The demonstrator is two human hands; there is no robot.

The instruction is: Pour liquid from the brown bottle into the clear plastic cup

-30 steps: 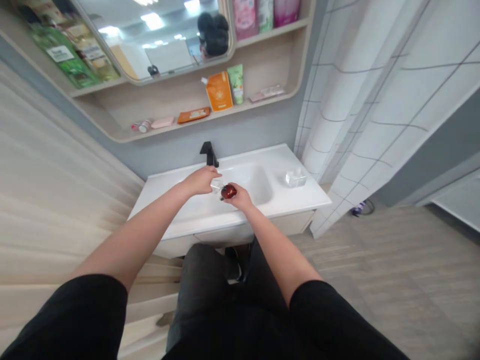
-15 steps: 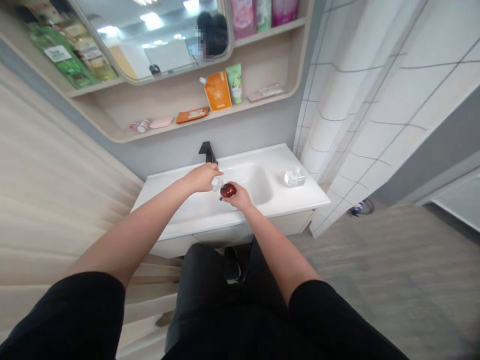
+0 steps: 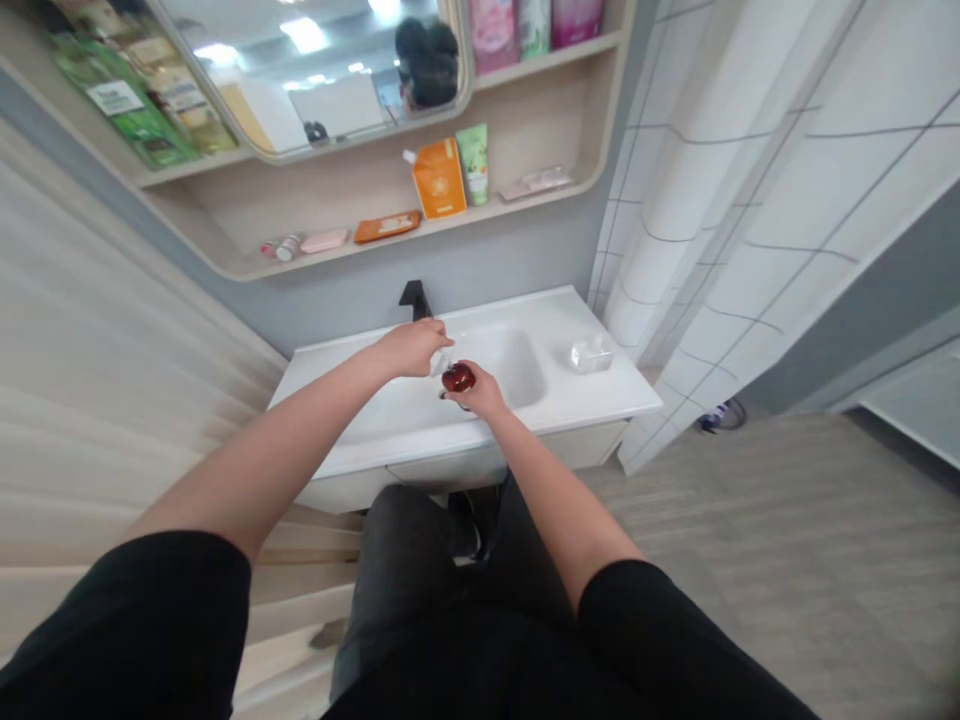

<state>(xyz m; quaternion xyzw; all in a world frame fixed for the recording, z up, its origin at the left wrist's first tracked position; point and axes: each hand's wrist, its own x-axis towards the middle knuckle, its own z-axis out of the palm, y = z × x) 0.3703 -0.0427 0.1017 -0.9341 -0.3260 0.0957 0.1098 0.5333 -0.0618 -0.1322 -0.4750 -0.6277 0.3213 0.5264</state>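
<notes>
Over the sink basin, my left hand is closed on a small clear container, mostly hidden by the fingers. Wrapped around a dark red-brown bottle is my right hand. The bottle is tilted, its top end close against the clear container; whether the two touch I cannot tell. A black faucet stands just behind my left hand.
On the counter's right side sits a clear container. Above the sink, a wall shelf holds an orange pouch, a green tube and other toiletries beside a mirror. A curtain hangs on the left.
My left hand has shifted slightly up and right with the clear container, which shows less between the hands. My right hand has barely moved and keeps the red-brown bottle.
</notes>
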